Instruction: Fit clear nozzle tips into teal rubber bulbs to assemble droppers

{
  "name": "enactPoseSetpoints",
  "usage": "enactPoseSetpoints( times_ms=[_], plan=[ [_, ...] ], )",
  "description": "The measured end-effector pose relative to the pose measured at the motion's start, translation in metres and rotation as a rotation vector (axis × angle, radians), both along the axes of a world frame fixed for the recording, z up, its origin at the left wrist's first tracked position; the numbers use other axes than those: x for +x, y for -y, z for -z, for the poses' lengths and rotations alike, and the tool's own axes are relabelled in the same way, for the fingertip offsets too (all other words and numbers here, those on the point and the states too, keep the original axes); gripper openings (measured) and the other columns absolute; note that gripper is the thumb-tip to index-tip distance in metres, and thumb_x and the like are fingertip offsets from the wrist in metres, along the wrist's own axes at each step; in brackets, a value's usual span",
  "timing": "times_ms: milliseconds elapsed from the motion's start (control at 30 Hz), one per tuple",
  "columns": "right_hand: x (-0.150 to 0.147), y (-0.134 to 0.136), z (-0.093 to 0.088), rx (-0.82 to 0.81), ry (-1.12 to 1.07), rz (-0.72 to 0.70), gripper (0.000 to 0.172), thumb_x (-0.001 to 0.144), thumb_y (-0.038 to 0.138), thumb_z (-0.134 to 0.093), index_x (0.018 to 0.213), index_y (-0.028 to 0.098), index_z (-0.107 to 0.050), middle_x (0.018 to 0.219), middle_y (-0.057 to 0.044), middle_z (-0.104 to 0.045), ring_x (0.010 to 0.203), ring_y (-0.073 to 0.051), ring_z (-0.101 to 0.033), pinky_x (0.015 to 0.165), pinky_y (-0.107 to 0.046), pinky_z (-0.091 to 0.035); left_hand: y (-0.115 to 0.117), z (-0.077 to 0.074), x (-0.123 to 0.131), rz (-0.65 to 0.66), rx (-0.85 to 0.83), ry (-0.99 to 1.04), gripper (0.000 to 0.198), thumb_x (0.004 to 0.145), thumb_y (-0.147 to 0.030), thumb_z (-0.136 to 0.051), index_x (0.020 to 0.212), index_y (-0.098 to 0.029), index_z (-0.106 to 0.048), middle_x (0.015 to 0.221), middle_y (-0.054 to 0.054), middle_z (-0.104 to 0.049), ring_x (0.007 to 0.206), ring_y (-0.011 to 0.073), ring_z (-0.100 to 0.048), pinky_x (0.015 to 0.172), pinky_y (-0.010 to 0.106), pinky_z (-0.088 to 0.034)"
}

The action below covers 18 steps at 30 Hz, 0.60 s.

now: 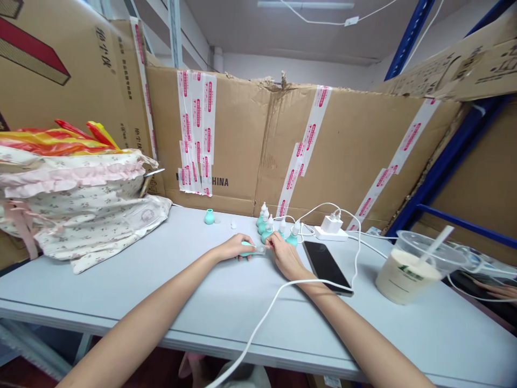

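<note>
Above the middle of the table, my left hand (237, 247) is closed around a small teal squeeze bulb (247, 248) with a clear nozzle (260, 250) pointing right. The fingertips of my right hand (283, 253) are pinched together at the nozzle's tip; what lies between them is too small to make out. Just behind my right hand stand several teal bulbs (265, 231) with pale nozzles, upright in a cluster. Farther back on the left sits a teal bulb without a nozzle (209, 216), and a small whitish piece (233, 225) lies to its right.
A black phone (327, 267) lies right of my right hand. A white cable (278, 296) crosses over my right forearm. Behind are a power strip with charger (332, 226) and a cardboard wall (238, 140). A drink cup (407, 275) stands right, a cloth bag (97, 215) left. Another person's hand (496, 290) shows far right.
</note>
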State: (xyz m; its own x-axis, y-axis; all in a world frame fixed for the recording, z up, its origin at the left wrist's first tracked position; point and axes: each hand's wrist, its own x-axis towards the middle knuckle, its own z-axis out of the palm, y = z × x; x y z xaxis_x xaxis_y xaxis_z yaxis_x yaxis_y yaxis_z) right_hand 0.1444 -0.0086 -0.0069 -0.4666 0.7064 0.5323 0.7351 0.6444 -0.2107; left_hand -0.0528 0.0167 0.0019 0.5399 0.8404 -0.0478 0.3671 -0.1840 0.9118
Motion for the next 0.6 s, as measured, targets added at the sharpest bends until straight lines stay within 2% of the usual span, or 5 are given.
enactPoseSetpoints(
  times_ms=[200, 400, 500, 600],
  plan=[
    [0.003, 0.000, -0.004, 0.021, -0.089, 0.018, 0.014, 0.089, 0.017, -0.031, 0.086, 0.020, -0.045, 0.087, -0.004, -0.051, 0.071, -0.014, -0.051, 0.062, -0.024, -0.038, 0.000, -0.002, -0.001, 0.042, -0.032, 0.060, 0.039, 0.064, -0.050, -0.059, 0.080, -0.014, -0.055, 0.060, 0.000, -0.058, 0.044, 0.0061, -0.043, 0.045, 0.019, -0.034],
    [0.002, 0.007, -0.017, 0.104, -0.267, 0.035, 0.014, 0.089, 0.022, -0.032, 0.082, 0.020, -0.043, 0.083, -0.003, -0.047, 0.069, -0.014, -0.047, 0.061, -0.024, -0.037, 0.003, -0.014, -0.003, 0.064, -0.007, 0.174, 0.037, 0.067, -0.049, -0.059, 0.078, -0.014, -0.054, 0.066, 0.001, -0.057, 0.050, 0.0069, -0.046, 0.047, 0.020, -0.036],
    [0.003, 0.011, -0.027, 0.177, -0.416, 0.042, 0.013, 0.089, 0.023, -0.033, 0.080, 0.021, -0.042, 0.081, -0.003, -0.046, 0.069, -0.014, -0.046, 0.062, -0.026, -0.037, 0.003, -0.017, -0.006, 0.028, 0.029, 0.185, 0.036, 0.067, -0.047, -0.059, 0.081, -0.014, -0.055, 0.067, 0.002, -0.057, 0.052, 0.0076, -0.047, 0.048, 0.020, -0.036],
    [0.007, 0.012, -0.035, 0.177, -0.508, 0.047, 0.013, 0.088, 0.024, -0.035, 0.079, 0.021, -0.044, 0.081, -0.004, -0.047, 0.069, -0.015, -0.047, 0.063, -0.028, -0.039, 0.005, -0.020, -0.007, -0.019, 0.058, 0.202, 0.036, 0.067, -0.047, -0.059, 0.080, -0.014, -0.055, 0.066, 0.002, -0.057, 0.054, 0.0082, -0.048, 0.049, 0.020, -0.037]
  ],
)
